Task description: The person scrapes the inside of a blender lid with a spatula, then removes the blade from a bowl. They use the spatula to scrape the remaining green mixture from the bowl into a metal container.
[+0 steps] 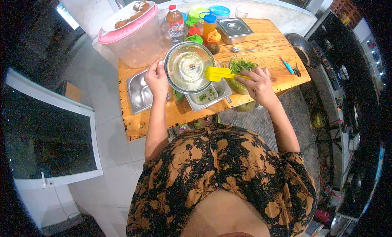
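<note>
The glass bowl (189,68), tilted with residue inside, is above the table's near side, its left rim gripped by the left hand (158,78). The right hand (258,84) holds a yellow spatula (216,73), its blade at the bowl's right rim. Beneath sits a metal tray (203,99) with green bits; right, a glass container (242,66) of chopped greens.

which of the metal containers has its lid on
The back container, right of the bottles: a lid covers it. The left tray and the middle tray, partly hidden by the glass bowl, are both open.
</note>
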Demonstrator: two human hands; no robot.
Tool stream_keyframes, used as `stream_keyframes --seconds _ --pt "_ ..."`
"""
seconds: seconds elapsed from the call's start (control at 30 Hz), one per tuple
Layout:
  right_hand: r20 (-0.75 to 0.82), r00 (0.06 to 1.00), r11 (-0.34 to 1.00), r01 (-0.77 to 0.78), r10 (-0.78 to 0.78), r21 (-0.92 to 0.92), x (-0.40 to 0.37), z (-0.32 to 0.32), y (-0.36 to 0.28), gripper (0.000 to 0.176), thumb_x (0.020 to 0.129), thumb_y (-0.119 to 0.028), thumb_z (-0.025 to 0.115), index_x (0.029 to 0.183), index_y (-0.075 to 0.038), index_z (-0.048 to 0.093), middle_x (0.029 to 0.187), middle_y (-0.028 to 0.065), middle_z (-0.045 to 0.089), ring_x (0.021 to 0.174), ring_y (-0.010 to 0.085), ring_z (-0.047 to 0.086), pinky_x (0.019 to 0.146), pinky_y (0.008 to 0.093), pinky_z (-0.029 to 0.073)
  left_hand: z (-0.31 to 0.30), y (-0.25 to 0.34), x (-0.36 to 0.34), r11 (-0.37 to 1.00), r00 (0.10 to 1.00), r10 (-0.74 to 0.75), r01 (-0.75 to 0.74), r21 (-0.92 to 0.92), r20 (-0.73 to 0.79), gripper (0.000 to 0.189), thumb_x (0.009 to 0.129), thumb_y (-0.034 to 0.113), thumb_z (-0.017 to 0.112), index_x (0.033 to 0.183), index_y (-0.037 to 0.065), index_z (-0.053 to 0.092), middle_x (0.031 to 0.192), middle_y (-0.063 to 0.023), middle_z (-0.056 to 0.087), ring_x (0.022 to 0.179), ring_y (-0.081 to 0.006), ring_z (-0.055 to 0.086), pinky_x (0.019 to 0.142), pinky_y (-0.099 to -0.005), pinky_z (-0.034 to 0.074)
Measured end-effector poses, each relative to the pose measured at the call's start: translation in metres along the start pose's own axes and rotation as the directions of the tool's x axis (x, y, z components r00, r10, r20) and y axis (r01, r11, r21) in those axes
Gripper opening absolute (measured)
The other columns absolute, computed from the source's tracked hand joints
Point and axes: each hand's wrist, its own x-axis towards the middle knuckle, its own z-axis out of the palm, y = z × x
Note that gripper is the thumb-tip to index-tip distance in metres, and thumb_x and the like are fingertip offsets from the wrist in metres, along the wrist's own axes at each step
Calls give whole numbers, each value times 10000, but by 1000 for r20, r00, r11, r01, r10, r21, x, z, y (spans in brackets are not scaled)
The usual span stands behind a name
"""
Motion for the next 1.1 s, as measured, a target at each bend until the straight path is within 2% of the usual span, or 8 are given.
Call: stream_keyframes --seconds 0.17,0.23,0.43,0.57,0.63,0.83,1.07,1.1 --pt "-89 995 999 -41 43 23 3 -5 -4 398 665 -58 587 1032 -187 667 996 -6 605 801 197 493 685 348 354 -1 -6 0 999 1000 3 -2 50 -26 205 900 61 501 1043 -50 598 918 -95 614 707 -117 591 578 -296 595" --pt "-111 992 998 -57 59 25 3 1 -4 404 659 -52 587 1031 -186 667 993 -7 603 791 197 490 679 346 354 -1 -11 2 986 994 -110 109 -123 0 210 896 61 509 1045 -63 590 933 -104 608 707 -118 592 578 -296 598" --pt "-149 984 995 -101 101 4 2 11 -7 392 665 -52 590 1026 -184 668 979 -4 601 779 202 492 668 341 355 -1 -1 -1 1000 1000 12 -12 16 3 195 908 82 497 1012 -41 608 864 -75 616 688 -109 590 549 -284 589" --pt "-174 979 993 -99 108 63 -3 16 -13 350 695 -66 594 1022 -167 668 966 16 602 787 212 501 663 345 354 1 -7 -1 1000 999 -3 3 -7 -32 190 913 90 490 999 -28 612 821 -61 615 671 -105 589 539 -276 583" --pt "-170 978 990 -104 120 97 -8 22 -19 345 696 -71 601 1023 -159 667 962 24 602 788 214 504 661 347 353 3 -10 -2 988 996 -61 50 -149 -69 187 909 88 495 1003 -26 610 820 -62 612 665 -103 587 542 -274 584" --pt "-122 980 973 -130 155 193 -11 19 -48 360 673 -5 643 1015 -115 663 920 36 613 699 200 496 651 327 335 6 -16 -5 973 980 -150 123 -198 -131 181 893 39 491 1013 -23 611 868 -63 610 683 -100 582 548 -273 585" --pt "-124 978 970 -144 170 197 -7 5 -47 382 664 -57 636 1037 -138 650 876 18 615 734 206 512 649 354 337 7 -12 -5 994 988 -62 48 -95 -144 194 884 11 481 1021 -30 612 898 -71 609 720 -103 582 554 -269 582" --pt "-143 975 972 -140 168 188 -4 5 -48 371 663 -39 648 1024 -127 655 883 18 615 710 196 503 645 338 336 7 -9 -6 1000 990 3 -5 -11 -137 197 885 10 479 1026 -32 611 902 -77 612 716 -102 583 554 -262 577"
